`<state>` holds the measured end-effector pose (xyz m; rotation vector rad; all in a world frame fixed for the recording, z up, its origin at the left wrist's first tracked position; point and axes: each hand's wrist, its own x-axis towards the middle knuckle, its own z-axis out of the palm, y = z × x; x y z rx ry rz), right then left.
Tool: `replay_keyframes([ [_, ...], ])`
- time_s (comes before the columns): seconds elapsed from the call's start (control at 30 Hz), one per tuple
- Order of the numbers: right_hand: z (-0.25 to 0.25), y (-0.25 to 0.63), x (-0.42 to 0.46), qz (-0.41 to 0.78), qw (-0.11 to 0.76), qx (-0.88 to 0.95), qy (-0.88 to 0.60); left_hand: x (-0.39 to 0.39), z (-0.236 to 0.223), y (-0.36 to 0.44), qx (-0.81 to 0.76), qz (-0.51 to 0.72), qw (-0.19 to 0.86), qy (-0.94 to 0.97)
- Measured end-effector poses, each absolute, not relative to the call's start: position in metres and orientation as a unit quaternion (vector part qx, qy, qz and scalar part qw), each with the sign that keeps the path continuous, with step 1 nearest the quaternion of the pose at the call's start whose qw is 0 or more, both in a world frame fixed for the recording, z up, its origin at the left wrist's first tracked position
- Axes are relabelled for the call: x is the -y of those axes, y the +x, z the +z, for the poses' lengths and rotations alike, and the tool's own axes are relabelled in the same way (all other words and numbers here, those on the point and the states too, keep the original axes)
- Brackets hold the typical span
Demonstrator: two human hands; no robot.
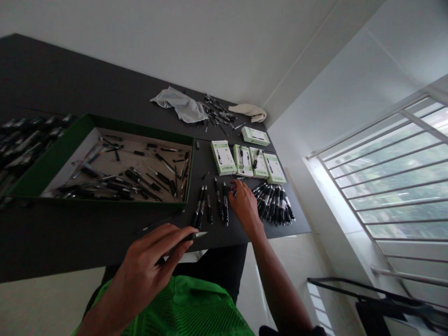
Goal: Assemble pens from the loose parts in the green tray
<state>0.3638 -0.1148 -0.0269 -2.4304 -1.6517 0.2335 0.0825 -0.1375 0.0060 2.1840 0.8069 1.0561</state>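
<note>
My left hand (150, 256) is closed in a pinch near the table's front edge. Between its thumb and fingers is a pen (199, 234), its pale pointed tip sticking out to the right. My right hand (244, 205) reaches over the table with curled fingers; whatever lies between thumb and forefinger is too small to make out. Just left of it lie several black pens (226, 205) in a loose row. A fanned pile of black pens (276, 205) spreads to its right.
A green-walled box (140, 129) with loose pens and pen parts stands left. More pens (28, 140) lie beyond it. Pen boxes (224, 158) line the right side. Behind are a grey cloth (180, 105), loose parts (219, 112) and a cream cloth (248, 111).
</note>
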Motion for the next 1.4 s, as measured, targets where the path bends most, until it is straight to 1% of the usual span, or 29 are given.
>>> replay_keyframes([
  [0.17,-0.026,0.363,0.097,0.085,0.117,0.533,-0.834,0.137,0.005,0.081,-0.309,0.404,0.286,0.812],
  [0.3,-0.010,0.361,0.101,0.086,0.179,0.550,-0.811,0.138,0.001,0.080,-0.327,0.409,0.283,0.804],
  [0.33,-0.004,0.357,0.107,0.098,0.222,0.556,-0.795,0.137,0.001,0.080,-0.332,0.412,0.279,0.802],
  [0.37,0.002,0.352,0.115,0.127,0.285,0.556,-0.771,0.137,0.001,0.080,-0.338,0.414,0.275,0.799],
  [0.47,0.018,0.329,0.143,0.265,0.513,0.503,-0.644,0.136,0.003,0.082,-0.351,0.422,0.275,0.790],
  [0.5,0.023,0.321,0.152,0.300,0.559,0.479,-0.606,0.136,0.004,0.083,-0.352,0.424,0.277,0.787],
  [0.53,0.027,0.312,0.160,0.322,0.582,0.464,-0.585,0.136,0.005,0.084,-0.355,0.424,0.280,0.785],
  [0.6,0.032,0.299,0.171,0.336,0.590,0.457,-0.574,0.137,0.007,0.086,-0.359,0.424,0.285,0.781],
  [0.83,0.032,0.289,0.176,0.312,0.543,0.499,-0.598,0.141,0.013,0.086,-0.360,0.427,0.294,0.775],
  [0.97,0.031,0.282,0.176,0.298,0.532,0.512,-0.606,0.143,0.013,0.085,-0.361,0.430,0.291,0.774],
  [1.27,0.022,0.268,0.174,0.296,0.548,0.512,-0.592,0.143,0.005,0.078,-0.376,0.430,0.306,0.761],
  [1.4,0.014,0.256,0.176,0.293,0.564,0.488,-0.599,0.145,0.003,0.072,-0.382,0.431,0.269,0.772],
])
